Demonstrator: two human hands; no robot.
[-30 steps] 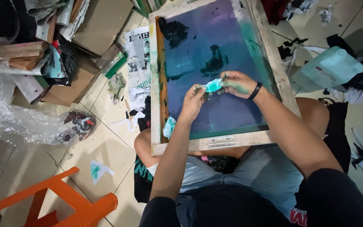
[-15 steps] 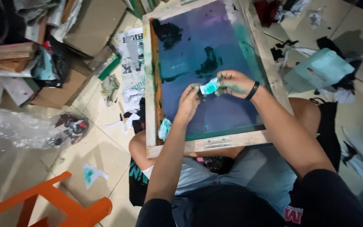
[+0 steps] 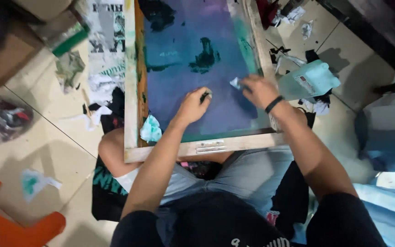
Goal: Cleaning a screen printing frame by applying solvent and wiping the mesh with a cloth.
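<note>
Resting on the person's lap, the wooden screen frame (image 3: 131, 91) tilts away from the body, its purple mesh (image 3: 193, 100) smeared with dark and green ink patches. The left hand (image 3: 192, 106) is curled nearly closed on the mesh, pinching a small dark object (image 3: 205, 95) at the fingertips; what that object is cannot be told. The right hand (image 3: 258, 90), with a black band on the wrist, is closed on a small pale rag (image 3: 235, 83) pressed against the mesh near the frame's right rail. Judging from this, the work is wiping or spot-cleaning the mesh, and it would go best with light, even pressure, the frame braced steadily on the knees so it does not rock, and the rag kept flat so ink lifts off and is not smeared wider. A crumpled teal cloth (image 3: 151, 129) lies in the frame's lower left corner, near the left forearm. A pale plastic jug (image 3: 308, 80) lies on its side just beside the right wrist, close enough that an elbow swing could knock it. Torn papers (image 3: 106, 55) and scraps litter the tiled floor (image 3: 46, 132) to the left, and an orange stool (image 3: 19, 228) sits well apart at the lower left.
</note>
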